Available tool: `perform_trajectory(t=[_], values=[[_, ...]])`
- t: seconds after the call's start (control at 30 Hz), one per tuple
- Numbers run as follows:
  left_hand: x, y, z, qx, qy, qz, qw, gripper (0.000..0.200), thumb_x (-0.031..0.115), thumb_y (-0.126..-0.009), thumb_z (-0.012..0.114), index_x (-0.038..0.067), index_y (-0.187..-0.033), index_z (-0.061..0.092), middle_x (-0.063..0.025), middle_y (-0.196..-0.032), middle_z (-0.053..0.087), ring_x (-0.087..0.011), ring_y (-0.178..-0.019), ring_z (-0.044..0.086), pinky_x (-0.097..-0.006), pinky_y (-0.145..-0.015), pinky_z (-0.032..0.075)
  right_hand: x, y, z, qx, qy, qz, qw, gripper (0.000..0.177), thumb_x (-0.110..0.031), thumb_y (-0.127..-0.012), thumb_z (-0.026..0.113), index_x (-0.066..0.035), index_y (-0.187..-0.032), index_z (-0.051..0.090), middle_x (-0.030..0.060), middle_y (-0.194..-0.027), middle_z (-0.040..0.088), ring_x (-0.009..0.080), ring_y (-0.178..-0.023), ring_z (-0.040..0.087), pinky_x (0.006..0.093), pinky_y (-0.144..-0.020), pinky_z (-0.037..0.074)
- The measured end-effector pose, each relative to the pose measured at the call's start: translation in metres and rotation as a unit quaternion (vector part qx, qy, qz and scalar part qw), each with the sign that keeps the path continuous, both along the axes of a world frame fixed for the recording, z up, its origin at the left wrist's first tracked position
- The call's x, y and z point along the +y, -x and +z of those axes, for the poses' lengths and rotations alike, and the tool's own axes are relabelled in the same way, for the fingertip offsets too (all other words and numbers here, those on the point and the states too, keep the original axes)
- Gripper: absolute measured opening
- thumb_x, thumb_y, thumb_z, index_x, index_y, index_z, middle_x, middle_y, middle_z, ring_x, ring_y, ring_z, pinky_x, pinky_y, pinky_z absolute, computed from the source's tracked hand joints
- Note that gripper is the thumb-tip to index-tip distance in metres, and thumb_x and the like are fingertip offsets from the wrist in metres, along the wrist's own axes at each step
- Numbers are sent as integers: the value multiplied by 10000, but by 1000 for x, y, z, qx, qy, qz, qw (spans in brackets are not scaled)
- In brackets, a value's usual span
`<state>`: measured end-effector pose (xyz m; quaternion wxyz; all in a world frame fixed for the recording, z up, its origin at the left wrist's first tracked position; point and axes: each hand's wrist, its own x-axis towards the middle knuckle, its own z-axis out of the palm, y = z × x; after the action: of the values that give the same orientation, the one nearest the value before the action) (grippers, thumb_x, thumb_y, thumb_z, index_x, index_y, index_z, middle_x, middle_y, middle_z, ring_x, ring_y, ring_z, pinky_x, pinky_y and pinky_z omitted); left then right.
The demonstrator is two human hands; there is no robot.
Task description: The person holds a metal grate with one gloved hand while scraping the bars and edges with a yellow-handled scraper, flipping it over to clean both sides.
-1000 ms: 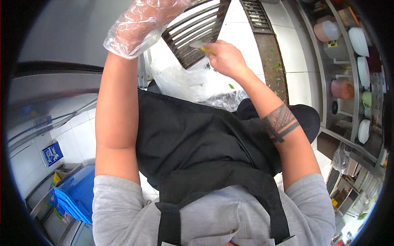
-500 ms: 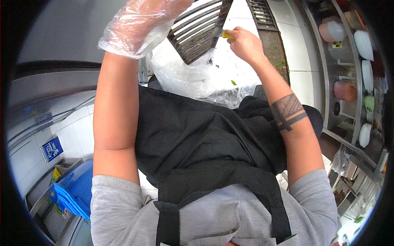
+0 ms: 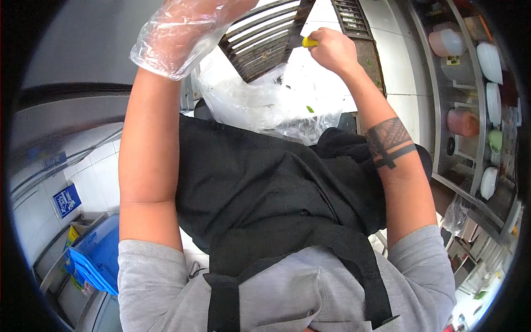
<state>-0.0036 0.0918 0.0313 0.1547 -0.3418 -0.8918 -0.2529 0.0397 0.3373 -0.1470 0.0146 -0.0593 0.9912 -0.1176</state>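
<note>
My right hand (image 3: 334,51) is closed round the yellow handle (image 3: 310,42) of a tool whose greyish end is blurred. Beside that end lies a dark slatted grate (image 3: 268,47), tilted, with its top cut off by the frame. My left hand (image 3: 221,8), inside a clear plastic glove (image 3: 176,41), reaches past the top edge at the grate's upper left; its fingers are hidden. A crumpled clear plastic bag (image 3: 238,102) lies in front of my knees, with dark bits and a small green leaf (image 3: 310,109) near it.
A second grate (image 3: 352,19) sits in the tiled floor (image 3: 401,77), above a dirty channel (image 3: 369,61). Metal shelves with bowls (image 3: 489,63) and containers (image 3: 462,122) stand at the right. Blue bins (image 3: 99,254) are at the lower left, a grey metal surface (image 3: 77,55) at the upper left.
My right hand has moved slightly up with the yellow-handled tool. The grate, bag and my left arm appear shifted slightly left in the view.
</note>
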Motion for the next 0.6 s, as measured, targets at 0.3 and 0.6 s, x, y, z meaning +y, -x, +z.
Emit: perform_trajectory(t=[0.3,0.6], values=[[3,-14,24,-103,31,61,992,295,235,-994,690,-18,-855,749,-218,-722,699,-311,-611,685,-428,-617,549,-18,3,2,-51,-19,-40,998,302,-261,-868,707,-174,-1141,805,74,-1173,757,320,-1085,710,438,-943,567],[-1,4,2,6,-6,24,1000,301,231,-981,698,-21,-823,743,-218,-693,687,-362,-627,692,-444,-605,536,-14,7,4,-7,-6,4,1000,352,-178,-792,627,-136,-1096,800,136,-1071,760,340,-1028,722,453,-906,572]])
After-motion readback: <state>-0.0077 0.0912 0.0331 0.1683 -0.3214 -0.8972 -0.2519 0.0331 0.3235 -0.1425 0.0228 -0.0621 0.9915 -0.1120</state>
